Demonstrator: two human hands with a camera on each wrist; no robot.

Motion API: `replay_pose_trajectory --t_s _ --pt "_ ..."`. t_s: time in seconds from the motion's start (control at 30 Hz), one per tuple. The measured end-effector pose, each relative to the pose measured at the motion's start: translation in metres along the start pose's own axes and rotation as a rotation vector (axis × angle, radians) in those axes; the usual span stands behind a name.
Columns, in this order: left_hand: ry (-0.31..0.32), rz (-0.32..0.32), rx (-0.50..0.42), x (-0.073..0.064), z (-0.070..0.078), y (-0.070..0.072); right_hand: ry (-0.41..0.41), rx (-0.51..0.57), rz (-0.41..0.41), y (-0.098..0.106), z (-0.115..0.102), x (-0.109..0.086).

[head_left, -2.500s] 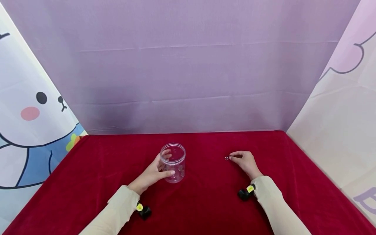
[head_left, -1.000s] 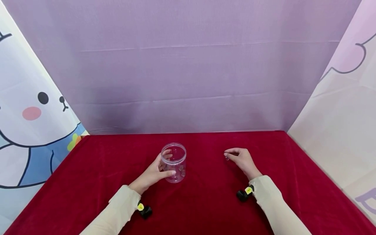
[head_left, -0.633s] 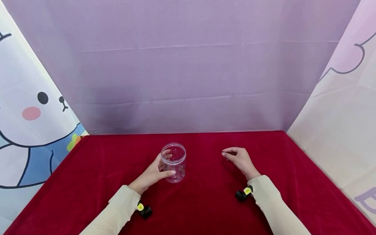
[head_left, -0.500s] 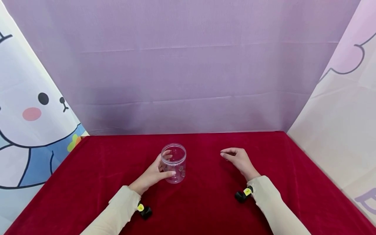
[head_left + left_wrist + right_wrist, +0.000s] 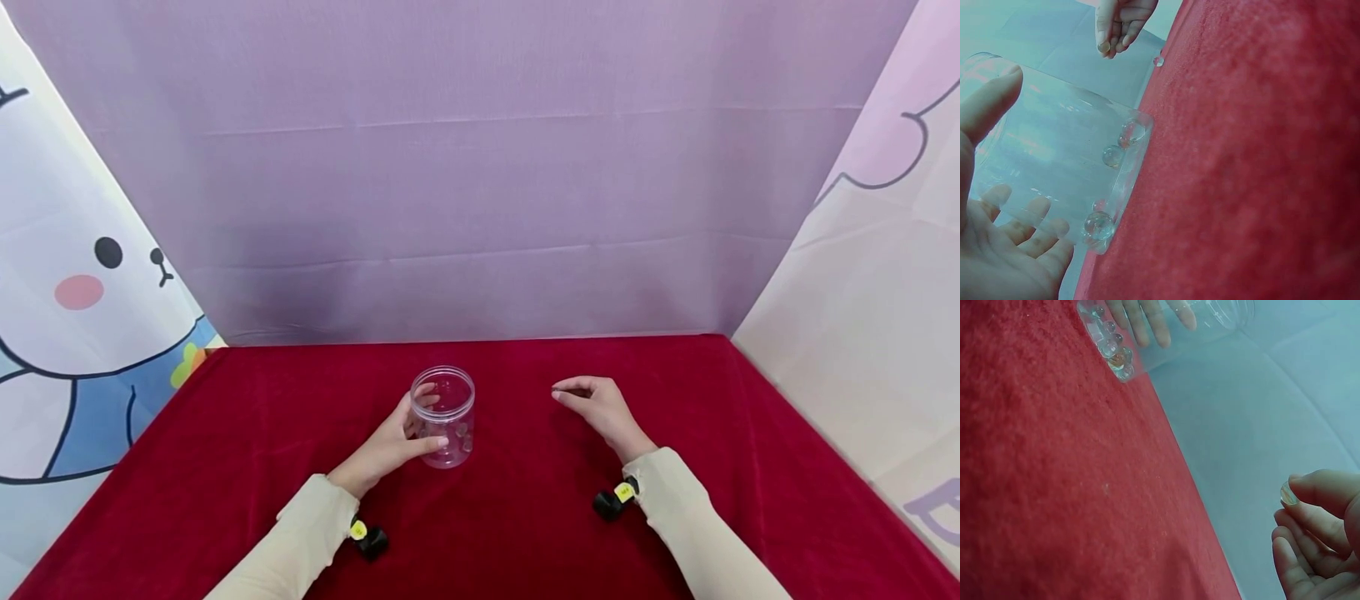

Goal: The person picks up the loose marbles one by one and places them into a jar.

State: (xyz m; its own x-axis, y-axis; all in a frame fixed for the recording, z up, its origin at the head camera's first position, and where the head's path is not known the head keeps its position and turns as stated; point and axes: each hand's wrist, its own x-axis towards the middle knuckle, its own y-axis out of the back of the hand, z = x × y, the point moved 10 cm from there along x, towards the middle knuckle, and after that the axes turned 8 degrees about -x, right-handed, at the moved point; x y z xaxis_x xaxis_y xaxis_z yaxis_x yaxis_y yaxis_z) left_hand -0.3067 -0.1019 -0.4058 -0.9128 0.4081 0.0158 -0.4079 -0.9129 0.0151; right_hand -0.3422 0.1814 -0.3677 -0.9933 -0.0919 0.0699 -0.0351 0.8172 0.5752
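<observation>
My left hand [image 5: 388,446] holds a clear plastic jar [image 5: 457,421] upright on the red cloth, thumb in front and fingers round the back. No lid sits on its wide mouth. Several clear glass marbles [image 5: 1098,225] lie on the jar's bottom; in the right wrist view one marble [image 5: 1119,360] looks orange inside. To the right of the jar, my right hand [image 5: 603,408] is raised above the cloth. It pinches a clear marble [image 5: 1288,494] between thumb and index finger, the other fingers bent below.
Red velvety cloth [image 5: 517,517] covers the table. Another clear marble [image 5: 1158,61] rests on it below the right hand in the left wrist view. A purple curtain [image 5: 480,208] stands behind, with printed panels [image 5: 862,333] at both sides.
My right hand has taken a marble from the cloth, lifted it and moved left toward the jar. My left hand and the jar have stayed in place.
</observation>
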Motion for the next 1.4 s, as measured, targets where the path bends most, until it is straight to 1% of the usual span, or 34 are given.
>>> replay_pose_trajectory --t_s 0.37,0.63,0.73,0.97,1.2,1.4 --pt "-0.006 -0.008 0.000 0.000 0.000 0.000 0.042 -0.010 -0.020 -0.008 -0.016 0.000" --pt "-0.010 -0.011 0.006 0.001 0.001 -0.001 0.072 0.027 -0.032 -0.014 -0.029 -0.001" --pt "-0.006 -0.010 0.004 0.001 0.000 -0.001 0.075 0.041 -0.037 -0.017 -0.034 -0.002" --pt "0.008 0.002 0.003 0.002 -0.003 0.000 0.112 0.050 -0.061 -0.024 -0.050 -0.004" --pt "0.009 0.006 0.004 0.002 -0.002 0.001 0.105 0.064 -0.088 -0.033 -0.054 -0.005" --pt "0.007 0.004 0.005 0.001 -0.003 0.001 0.132 0.103 -0.085 -0.036 -0.065 -0.008"
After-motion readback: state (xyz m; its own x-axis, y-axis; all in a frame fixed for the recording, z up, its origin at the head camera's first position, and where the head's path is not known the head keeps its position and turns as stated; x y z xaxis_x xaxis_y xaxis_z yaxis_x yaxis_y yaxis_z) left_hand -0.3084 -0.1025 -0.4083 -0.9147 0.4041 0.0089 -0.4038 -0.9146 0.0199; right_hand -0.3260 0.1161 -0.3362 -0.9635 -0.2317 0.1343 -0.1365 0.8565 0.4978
